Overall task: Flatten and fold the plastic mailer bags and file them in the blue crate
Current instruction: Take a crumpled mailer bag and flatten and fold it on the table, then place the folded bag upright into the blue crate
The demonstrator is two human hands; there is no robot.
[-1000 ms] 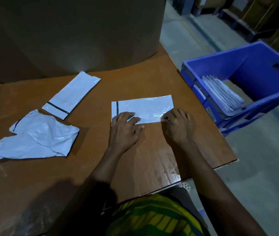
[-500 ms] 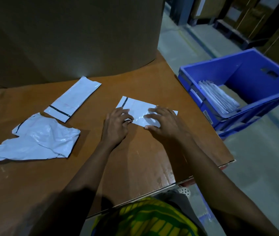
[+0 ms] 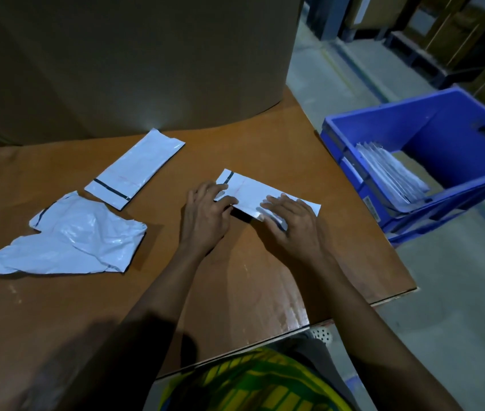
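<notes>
One glossy mailer (image 3: 250,191) — under left hand (image 3: 205,212), right hand (image 3: 294,226).

Brown table (image 3: 250,161); large cardboard drum (image 3: 131,60), perhaps; floor (image 3: 457,307).

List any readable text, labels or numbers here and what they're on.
No text is readable.
Sticker on the blue crate: too small and blurred to read.
Faint red marks on the mailer being folded: blurred, illegible.
Faint red marks on the flat mailer: same, illegible.
</notes>
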